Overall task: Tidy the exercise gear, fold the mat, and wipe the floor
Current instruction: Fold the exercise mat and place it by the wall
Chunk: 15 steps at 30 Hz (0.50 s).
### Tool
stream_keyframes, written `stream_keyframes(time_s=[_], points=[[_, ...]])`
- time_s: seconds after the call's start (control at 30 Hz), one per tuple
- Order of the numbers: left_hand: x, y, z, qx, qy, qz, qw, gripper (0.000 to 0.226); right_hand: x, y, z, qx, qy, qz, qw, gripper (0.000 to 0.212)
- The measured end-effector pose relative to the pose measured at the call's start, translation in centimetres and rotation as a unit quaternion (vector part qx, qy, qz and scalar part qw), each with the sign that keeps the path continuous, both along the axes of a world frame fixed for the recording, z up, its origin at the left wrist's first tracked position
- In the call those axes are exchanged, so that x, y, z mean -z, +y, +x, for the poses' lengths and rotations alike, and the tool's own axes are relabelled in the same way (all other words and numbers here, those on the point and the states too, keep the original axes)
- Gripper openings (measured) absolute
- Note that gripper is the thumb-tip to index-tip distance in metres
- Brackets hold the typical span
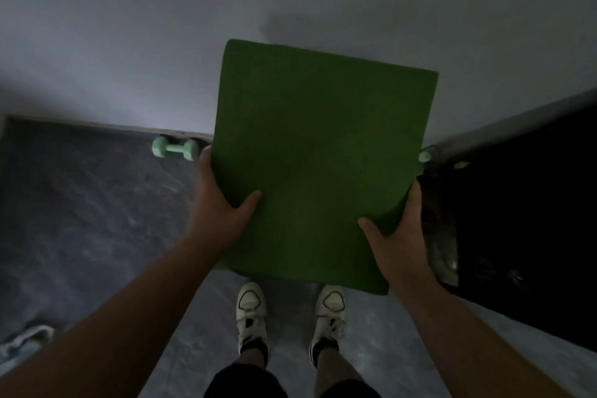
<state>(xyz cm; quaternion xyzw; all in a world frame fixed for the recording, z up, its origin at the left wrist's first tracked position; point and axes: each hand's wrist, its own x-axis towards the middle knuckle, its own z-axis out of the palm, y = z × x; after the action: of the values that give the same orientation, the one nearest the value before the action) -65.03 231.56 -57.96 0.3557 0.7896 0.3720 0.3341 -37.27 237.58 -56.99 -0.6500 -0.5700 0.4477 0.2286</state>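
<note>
A folded green mat (319, 152) is held flat in front of me, above my feet, close to the wall. My left hand (219, 207) grips its left edge with the thumb on top. My right hand (397, 236) grips its lower right edge, thumb on top too. A mint-green dumbbell (175, 148) lies on the floor against the wall, just left of the mat. The end of a second mint dumbbell (424, 156) shows past the mat's right edge; the mat hides the rest of it.
A pale wall (161, 26) stands directly ahead. A dark piece of furniture (523, 220) fills the right side. The floor (80, 203) is grey and mottled. A pale cloth (22, 342) lies at the lower left. My white shoes (252, 313) stand below the mat.
</note>
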Motion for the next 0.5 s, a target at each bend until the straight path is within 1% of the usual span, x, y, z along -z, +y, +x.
stream_keyframes(time_s=[0.2,0.3,0.4,0.5], points=[[21.8,2.3,0.4,0.022,-0.009,-0.014,1.0,0.1,22.0,3.6,0.6,-0.036,0.005,0.009,0.999,0.095],[31.6,3.4,0.0,0.06,-0.026,-0.028,0.997,0.101,32.0,4.9,1.1,-0.036,-0.022,0.024,0.999,0.094],[39.6,4.9,-0.6,0.094,-0.021,-0.022,0.995,0.104,40.5,6.0,0.9,-0.033,-0.053,0.04,0.997,0.096],[45.6,5.7,-1.2,0.107,-0.015,-0.027,0.994,0.107,47.7,6.4,0.7,-0.025,-0.066,0.047,0.996,0.098]])
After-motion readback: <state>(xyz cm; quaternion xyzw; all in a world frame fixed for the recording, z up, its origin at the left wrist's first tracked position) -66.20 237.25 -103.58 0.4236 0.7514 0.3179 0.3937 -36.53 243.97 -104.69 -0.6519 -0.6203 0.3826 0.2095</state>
